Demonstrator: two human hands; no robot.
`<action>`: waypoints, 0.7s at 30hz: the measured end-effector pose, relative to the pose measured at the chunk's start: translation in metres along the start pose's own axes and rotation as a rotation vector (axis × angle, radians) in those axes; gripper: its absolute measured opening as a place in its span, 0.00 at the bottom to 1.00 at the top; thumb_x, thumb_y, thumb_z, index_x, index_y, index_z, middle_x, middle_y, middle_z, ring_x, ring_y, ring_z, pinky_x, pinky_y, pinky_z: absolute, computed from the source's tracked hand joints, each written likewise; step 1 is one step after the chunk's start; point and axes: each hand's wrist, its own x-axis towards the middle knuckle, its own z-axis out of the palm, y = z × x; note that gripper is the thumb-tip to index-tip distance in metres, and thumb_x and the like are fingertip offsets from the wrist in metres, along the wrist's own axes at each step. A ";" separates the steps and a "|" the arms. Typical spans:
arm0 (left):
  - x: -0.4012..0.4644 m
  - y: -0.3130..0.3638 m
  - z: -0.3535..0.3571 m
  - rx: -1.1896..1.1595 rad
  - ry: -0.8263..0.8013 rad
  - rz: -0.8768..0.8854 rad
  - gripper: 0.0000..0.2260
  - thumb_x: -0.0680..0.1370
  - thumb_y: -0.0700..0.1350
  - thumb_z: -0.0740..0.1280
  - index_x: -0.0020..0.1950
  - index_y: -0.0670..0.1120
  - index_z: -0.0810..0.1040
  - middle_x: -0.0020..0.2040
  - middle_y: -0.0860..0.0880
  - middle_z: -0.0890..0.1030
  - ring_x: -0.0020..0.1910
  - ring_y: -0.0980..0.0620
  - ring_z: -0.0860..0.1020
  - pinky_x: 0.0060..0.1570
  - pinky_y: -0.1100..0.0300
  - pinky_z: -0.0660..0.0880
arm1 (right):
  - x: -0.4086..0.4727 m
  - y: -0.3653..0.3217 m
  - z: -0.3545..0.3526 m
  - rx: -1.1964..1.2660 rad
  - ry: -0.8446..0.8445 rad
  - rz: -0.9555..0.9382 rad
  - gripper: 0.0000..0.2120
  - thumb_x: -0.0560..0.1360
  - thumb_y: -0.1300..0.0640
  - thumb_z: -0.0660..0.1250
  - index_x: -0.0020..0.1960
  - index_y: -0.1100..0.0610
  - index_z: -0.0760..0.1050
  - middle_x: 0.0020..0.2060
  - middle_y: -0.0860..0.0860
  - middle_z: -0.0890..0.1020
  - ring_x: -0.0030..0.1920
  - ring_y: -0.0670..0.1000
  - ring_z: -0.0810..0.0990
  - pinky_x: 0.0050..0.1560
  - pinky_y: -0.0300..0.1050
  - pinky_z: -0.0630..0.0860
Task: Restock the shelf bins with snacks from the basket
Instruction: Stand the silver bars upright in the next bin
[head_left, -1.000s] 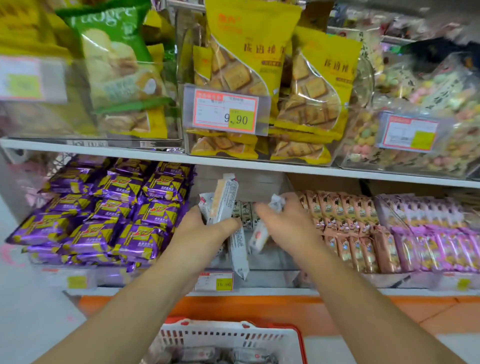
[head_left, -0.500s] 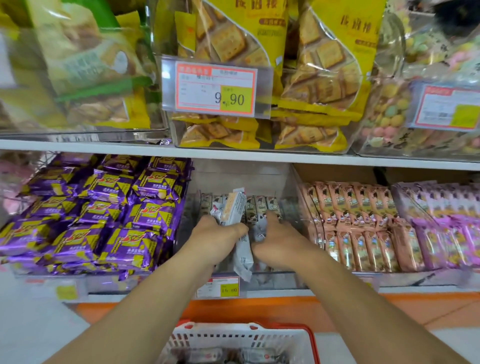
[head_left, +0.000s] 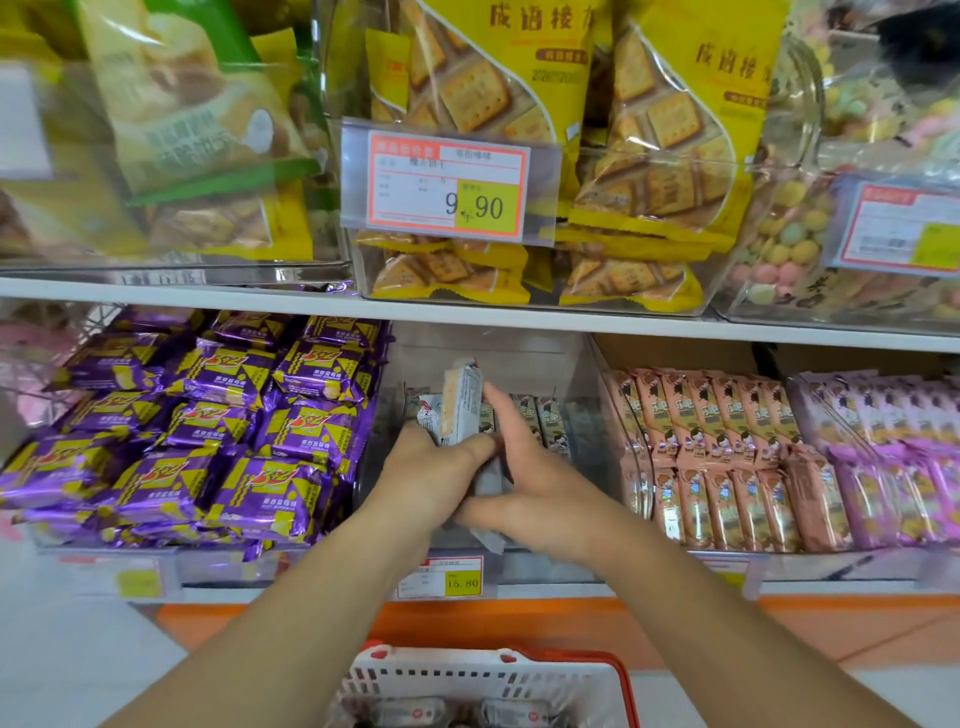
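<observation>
Our left hand: Our left hand (head_left: 431, 475) has its fingers curled round a small bunch of white snack packs (head_left: 457, 405). We hold them up so we can set them down one at a time.

Our right hand: Our right hand (head_left: 540, 486) is flat with straight fingers. It touches the side of the bunch and holds nothing itself. We think it is there to steady the packs and push them into line.

Where the packs are: They are in our left hand, just above the clear middle bin (head_left: 571, 374) on the lower shelf, between the purple packs (head_left: 218, 431) and the pink packs (head_left: 727, 457).

Which way they point: The packs are long and thin. They stand nearly upright, top end up and leaning a little to the right. The bottom ends hang below our hand.

Packs already in the bin: A row of the same kind of packs (head_left: 540, 421) stands at the back of the bin, long side up. We think ours should stand the same way, so they fit in neat rows.

The basket: The white and red basket (head_left: 519, 670) sits low, close to us, under our arms. A few more packs lie in it, so we judge there is more filling to do.

The price tag: A small tag (head_left: 441, 577) is on the shelf edge, right below the bin.
</observation>
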 end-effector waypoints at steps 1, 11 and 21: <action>0.001 0.000 -0.001 0.014 -0.027 0.006 0.30 0.59 0.56 0.77 0.59 0.48 0.79 0.48 0.46 0.87 0.43 0.48 0.87 0.40 0.49 0.85 | 0.000 0.001 0.003 0.006 0.014 -0.051 0.58 0.69 0.53 0.80 0.75 0.20 0.40 0.68 0.42 0.78 0.58 0.45 0.83 0.58 0.45 0.79; -0.001 0.006 -0.005 0.002 -0.155 -0.067 0.38 0.64 0.61 0.79 0.69 0.47 0.73 0.60 0.44 0.82 0.57 0.45 0.81 0.54 0.49 0.78 | 0.003 0.009 -0.005 0.033 0.235 -0.048 0.32 0.75 0.62 0.70 0.70 0.33 0.69 0.61 0.46 0.77 0.44 0.46 0.82 0.38 0.36 0.77; -0.009 0.005 -0.009 -0.416 -0.147 -0.121 0.13 0.85 0.50 0.62 0.55 0.41 0.81 0.38 0.43 0.82 0.31 0.46 0.78 0.30 0.53 0.78 | 0.009 0.028 -0.013 -0.332 0.041 0.178 0.38 0.71 0.56 0.68 0.77 0.33 0.63 0.78 0.45 0.55 0.69 0.59 0.75 0.59 0.48 0.81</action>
